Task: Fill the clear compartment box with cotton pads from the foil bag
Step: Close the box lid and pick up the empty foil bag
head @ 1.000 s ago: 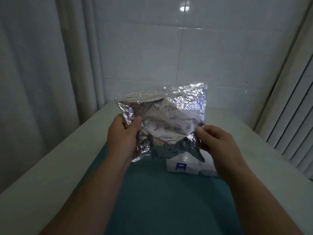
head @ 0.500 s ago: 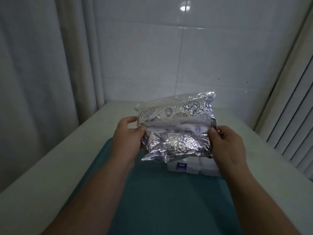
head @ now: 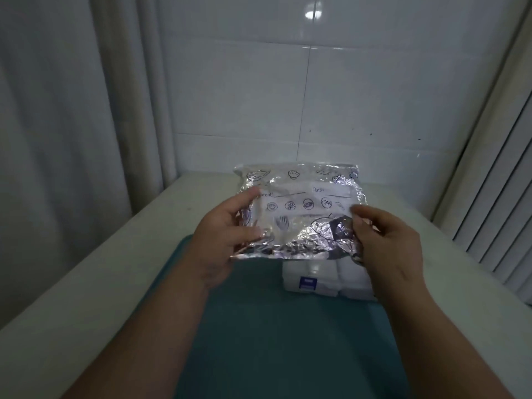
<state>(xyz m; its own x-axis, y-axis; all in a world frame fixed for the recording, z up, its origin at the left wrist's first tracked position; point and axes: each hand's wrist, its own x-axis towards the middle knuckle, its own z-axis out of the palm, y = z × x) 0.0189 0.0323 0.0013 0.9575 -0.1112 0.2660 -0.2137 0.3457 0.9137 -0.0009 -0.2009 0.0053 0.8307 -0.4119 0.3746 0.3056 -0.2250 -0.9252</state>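
Both side edges of the crinkled silver foil bag (head: 302, 208) are held, above the desk (head: 86, 298); the left hand (head: 227, 234) grips the left edge, thumb on the front; the right hand (head: 385, 243) pinches the right edge; the bag is flat, rectangular, printed with small food drawings, its contents hidden; below it the clear compartment box (head: 322, 280), blue-labelled, sits on a smooth teal mat (head: 273, 341); what it holds cannot be told.
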